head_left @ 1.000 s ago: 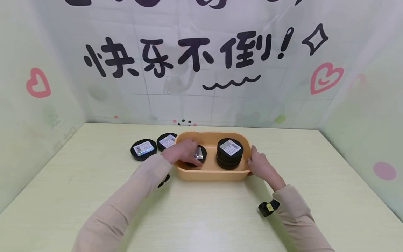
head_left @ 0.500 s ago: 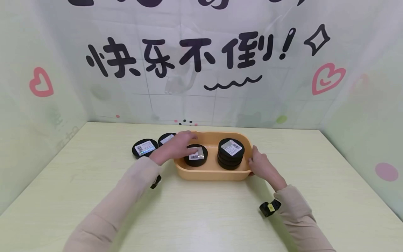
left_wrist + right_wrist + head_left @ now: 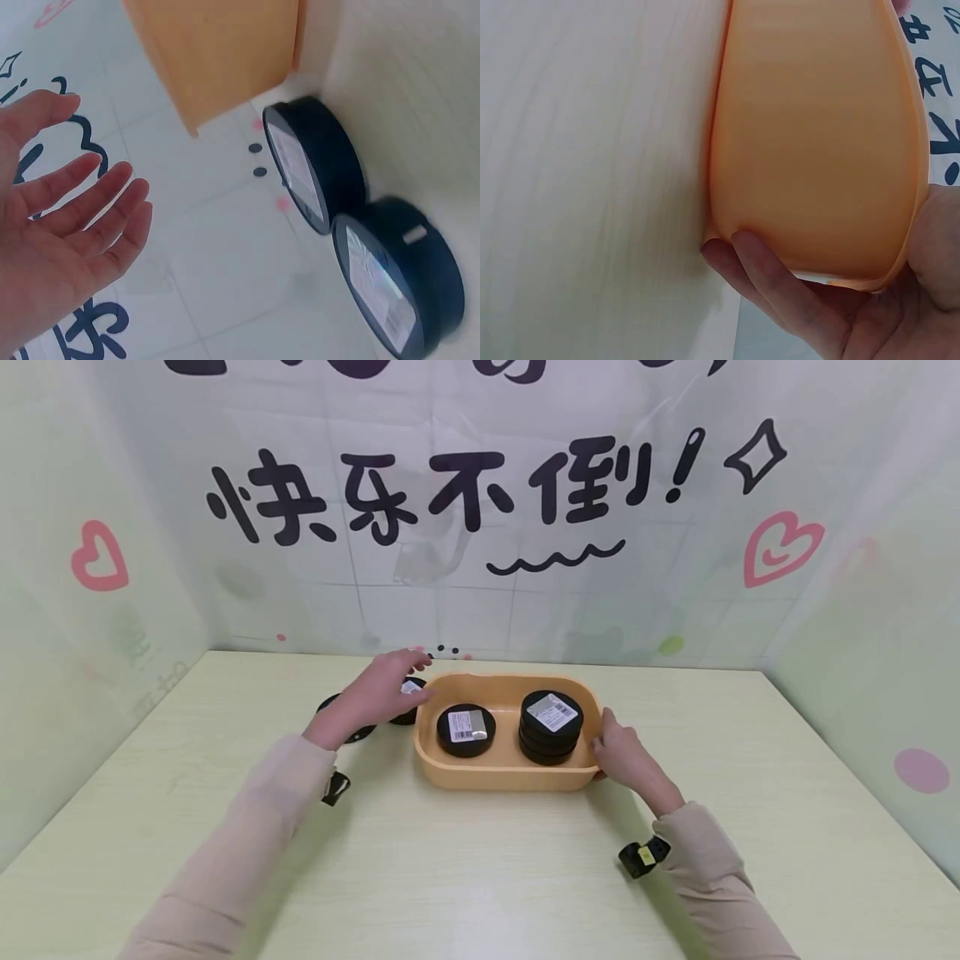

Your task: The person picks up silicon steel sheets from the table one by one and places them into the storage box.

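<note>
Grasping the right end of the orange tub [image 3: 510, 779], your right grip [image 3: 626, 753] has its fingers wrapped round the outside of that end wall, with the base of the thumb up by the rim. Your left grip [image 3: 378, 687] is released, raised just beside the tub's left end, its fingers apart and loosely bent.

Close below your left grip, a round black disc [image 3: 322, 161] lies on the counter [image 3: 480, 877], just beside the tub's left end and partly covered by your hand in the head view. A second disc [image 3: 427, 281] lies farther left, partly hidden under your left wrist, touching or nearly touching the first. Both stand between your left forearm and the counter surface. Inside the tub, a single disc [image 3: 466, 732] lies flat toward your left grip, and a stack of discs [image 3: 550, 735] stands next to your right grip.

The tub's mouth faces up, and its long axis runs crosswise from your left grip's side to your right grip. The discs lie flat, and the white labels [image 3: 553, 712] you can see face up.

A strip of tub floor shows between the single disc and the stack. Beyond both grips, the counter's far edge meets the printed wall sheet [image 3: 465, 610] near the tub; nearer you, and right of your right grip, the counter stretches on.
</note>
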`<state>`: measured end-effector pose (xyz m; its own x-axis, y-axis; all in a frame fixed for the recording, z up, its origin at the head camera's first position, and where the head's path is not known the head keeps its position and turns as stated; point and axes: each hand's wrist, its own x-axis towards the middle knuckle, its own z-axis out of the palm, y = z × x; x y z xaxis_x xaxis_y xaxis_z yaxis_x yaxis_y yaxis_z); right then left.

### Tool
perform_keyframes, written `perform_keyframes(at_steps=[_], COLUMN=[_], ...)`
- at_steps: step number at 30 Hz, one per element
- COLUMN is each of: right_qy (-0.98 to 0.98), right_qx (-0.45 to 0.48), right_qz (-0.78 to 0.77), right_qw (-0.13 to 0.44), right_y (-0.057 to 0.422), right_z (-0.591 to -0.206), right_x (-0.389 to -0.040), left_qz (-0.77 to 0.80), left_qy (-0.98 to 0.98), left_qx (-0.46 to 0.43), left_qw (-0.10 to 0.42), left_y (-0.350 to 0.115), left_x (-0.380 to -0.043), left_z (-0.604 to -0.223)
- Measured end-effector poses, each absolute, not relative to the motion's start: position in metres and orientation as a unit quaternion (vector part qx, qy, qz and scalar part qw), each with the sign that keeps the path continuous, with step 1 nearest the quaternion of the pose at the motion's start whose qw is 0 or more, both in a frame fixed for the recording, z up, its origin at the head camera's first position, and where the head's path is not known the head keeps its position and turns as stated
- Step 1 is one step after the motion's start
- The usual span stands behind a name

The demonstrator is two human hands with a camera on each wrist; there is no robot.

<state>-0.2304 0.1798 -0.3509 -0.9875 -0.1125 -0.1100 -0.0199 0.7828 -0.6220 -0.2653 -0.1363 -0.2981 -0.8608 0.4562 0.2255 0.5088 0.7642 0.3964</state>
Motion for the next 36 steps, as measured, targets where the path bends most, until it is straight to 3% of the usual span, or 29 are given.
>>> perform_keyframes(at_steps=[18,36], right_qy=[0.941,0.942], right_qx=[-0.032,-0.029], right_qz=[-0.327,-0.325], right_qw=[0.076,0.076], right_y=[0.179,0.180], right_z=[-0.350,-0.351], right_x=[-0.229,-0.231], left_qz=[-0.211,-0.189], left_qy=[-0.958,-0.975], left_qx=[-0.190,-0.116], left_qw=[0.051,-0.029], left_y=[-0.185,-0.211], left_x=[-0.260,-0.259], left_z=[-0.317,-0.340])
